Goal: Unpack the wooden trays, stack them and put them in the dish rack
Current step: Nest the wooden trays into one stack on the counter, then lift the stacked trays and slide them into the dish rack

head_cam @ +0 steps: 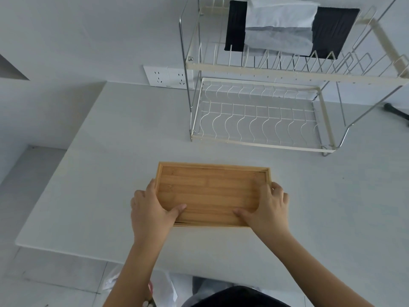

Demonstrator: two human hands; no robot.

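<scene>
A rectangular wooden tray [211,189] with a raised rim sits over the white counter near its front edge. A thin line along its near edge hints at another tray stacked beneath; I cannot tell how many. My left hand [150,209] grips the tray's left end, thumb resting inside. My right hand [266,210] grips the right end the same way. The two-tier wire dish rack [256,142] stands behind the tray, to the right, its lower shelf holding nothing.
Folded black, white and grey cloths [281,29] lie on the rack's upper tier. A wall socket [167,79] sits left of the rack. A dark object [396,110] lies at the far right. Plastic wrapping [163,286] lies on the floor below the counter [99,173].
</scene>
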